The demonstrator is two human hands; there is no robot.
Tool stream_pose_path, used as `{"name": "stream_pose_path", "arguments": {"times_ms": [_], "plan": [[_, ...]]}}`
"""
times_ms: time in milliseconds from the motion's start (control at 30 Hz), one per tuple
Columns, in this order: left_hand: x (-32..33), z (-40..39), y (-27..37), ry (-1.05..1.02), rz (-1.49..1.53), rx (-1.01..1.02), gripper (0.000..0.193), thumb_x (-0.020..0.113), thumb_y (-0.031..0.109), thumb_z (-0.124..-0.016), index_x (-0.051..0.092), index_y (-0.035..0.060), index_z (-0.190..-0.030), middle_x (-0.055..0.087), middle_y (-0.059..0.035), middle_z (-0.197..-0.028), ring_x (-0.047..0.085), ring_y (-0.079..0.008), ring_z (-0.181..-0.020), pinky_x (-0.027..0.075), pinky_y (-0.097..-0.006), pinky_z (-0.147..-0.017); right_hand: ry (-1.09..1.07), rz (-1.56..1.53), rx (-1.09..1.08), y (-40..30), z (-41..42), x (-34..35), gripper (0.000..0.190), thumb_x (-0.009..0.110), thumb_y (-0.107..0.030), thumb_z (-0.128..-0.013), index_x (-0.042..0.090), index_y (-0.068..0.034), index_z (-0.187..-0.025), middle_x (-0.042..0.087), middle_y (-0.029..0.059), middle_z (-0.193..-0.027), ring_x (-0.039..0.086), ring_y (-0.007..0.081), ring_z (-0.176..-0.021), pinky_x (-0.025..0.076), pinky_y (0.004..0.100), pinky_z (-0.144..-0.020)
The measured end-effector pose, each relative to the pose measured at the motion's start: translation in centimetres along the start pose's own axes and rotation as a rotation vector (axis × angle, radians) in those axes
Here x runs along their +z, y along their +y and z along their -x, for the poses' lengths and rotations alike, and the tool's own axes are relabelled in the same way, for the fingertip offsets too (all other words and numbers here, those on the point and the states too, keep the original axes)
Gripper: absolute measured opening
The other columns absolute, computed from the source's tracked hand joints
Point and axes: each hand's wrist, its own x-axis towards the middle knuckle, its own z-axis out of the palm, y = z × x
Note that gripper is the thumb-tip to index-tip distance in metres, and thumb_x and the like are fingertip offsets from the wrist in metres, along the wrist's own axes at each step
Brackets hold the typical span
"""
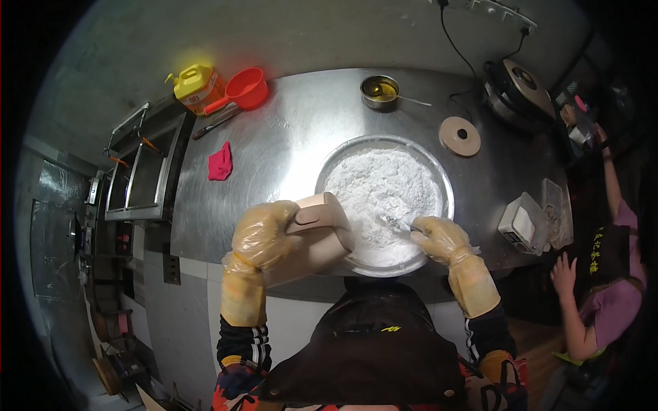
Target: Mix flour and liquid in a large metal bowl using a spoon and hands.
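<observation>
A wide metal basin point(449, 198) of white flour point(380, 190) stands at the front edge of the steel table. My left hand point(264, 234), in a yellowish glove under clear plastic, grips the handle of a beige pitcher point(321, 241), which tilts over the basin's left rim. My right hand point(442, 239), gloved the same way, holds a thin utensil point(398, 222) whose far end is in the flour; its shape is partly hidden. Whether anything flows from the pitcher cannot be seen. Behind the basin lies a round beige lid point(460, 136) with a black knob.
On the steel table point(288, 123) are a metal bowl of yellow liquid with a spoon point(379, 92), a red dipper point(248, 89), a yellow jug point(195, 87), a pink cloth point(220, 162), an electric cooker point(519, 95) and a plastic box point(522, 223). A co-worker point(611, 287) stands at the right.
</observation>
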Motion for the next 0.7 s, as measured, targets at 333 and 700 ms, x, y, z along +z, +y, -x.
{"name": "stream_pose_path", "arguments": {"times_ms": [333,700], "plan": [[3.4,5.5,-10.5,0.461,0.695,-0.210,0.041,0.075,0.002,-0.071,0.068,-0.0013,-0.111,0.069,-0.0053,-0.099,0.065,-0.0158,-0.090,0.055,-0.0301,-0.081,-0.277,0.599,-0.187,3.3,-1.5,-3.7,0.026,0.069,-0.023,-0.082,0.077,-0.020,-0.107,0.073,0.0133,-0.095,0.070,0.0381,-0.094,0.055,0.0481,-0.079],[12.2,5.4,-18.7,1.007,0.882,-0.257,0.037,0.077,0.002,-0.081,0.064,0.0022,-0.116,0.064,-0.0035,-0.109,0.064,-0.0151,-0.099,0.054,-0.0317,-0.089,0.121,0.250,-0.314,3.1,-5.3,7.8,0.025,0.065,-0.035,-0.092,0.077,-0.019,-0.107,0.073,0.0156,-0.097,0.069,0.0389,-0.097,0.054,0.0499,-0.083]]}}
